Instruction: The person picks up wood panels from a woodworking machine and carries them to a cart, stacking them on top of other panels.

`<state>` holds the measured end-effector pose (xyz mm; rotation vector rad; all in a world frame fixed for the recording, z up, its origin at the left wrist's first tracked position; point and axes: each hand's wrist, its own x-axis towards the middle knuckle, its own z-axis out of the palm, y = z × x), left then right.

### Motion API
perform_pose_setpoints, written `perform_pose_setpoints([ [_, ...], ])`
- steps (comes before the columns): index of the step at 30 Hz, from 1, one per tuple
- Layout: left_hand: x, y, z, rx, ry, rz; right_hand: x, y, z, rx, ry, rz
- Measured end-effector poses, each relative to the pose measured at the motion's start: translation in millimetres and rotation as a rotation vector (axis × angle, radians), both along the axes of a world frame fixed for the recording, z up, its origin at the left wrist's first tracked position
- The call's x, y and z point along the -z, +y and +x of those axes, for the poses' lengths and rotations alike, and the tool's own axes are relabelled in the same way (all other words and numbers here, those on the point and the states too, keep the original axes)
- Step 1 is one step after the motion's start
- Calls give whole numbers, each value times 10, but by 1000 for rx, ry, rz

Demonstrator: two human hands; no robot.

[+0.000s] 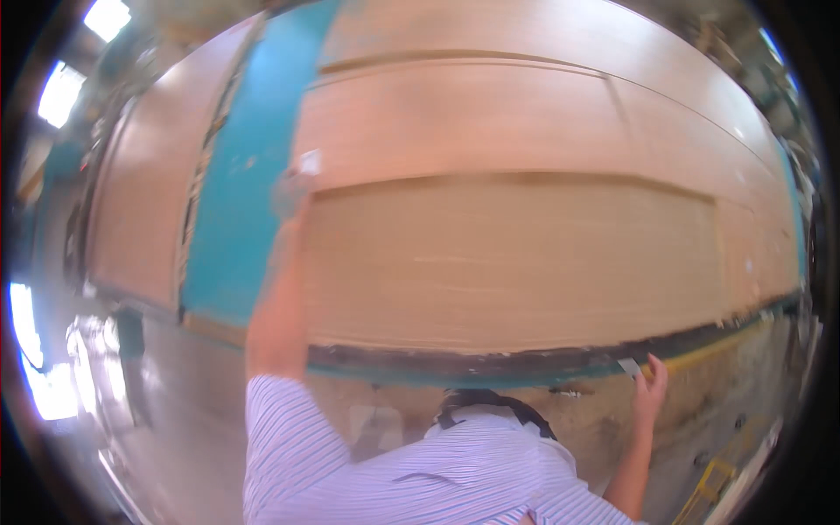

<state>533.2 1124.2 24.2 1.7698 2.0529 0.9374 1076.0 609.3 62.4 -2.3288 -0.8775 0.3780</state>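
Observation:
My left hand [293, 191] reaches far over a large wooden panel [516, 262], at the border between the wood and a teal strip [241, 188]. Motion smears its fingers. A small white thing [310, 162] shows at the fingertips; whether the hand holds it I cannot tell. Near the bench's front edge, at the right, my right hand [649, 389] is closed in a pinch on a small flat grey piece [629, 367]. The panel has a recessed, lighter brown field with raised borders around it.
The dark front edge [525, 360] of the bench runs just ahead of my body. Another wooden panel [144, 175] lies left of the teal strip. A yellow metal frame [716, 481] stands on the floor at the lower right. Bright windows [61, 94] line the far left.

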Motion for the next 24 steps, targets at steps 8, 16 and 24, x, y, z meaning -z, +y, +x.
perform_pose_setpoints([
  [8,259,-487,-549,-123,-72,-43,-307,439,-59,-158,-147,83],
  [16,-69,-1332,-262,-185,-162,-115,-337,609,-202,-167,-47,121],
  [24,-171,-2418,-59,-336,-399,-131,-325,814,-242,-218,73,144],
])
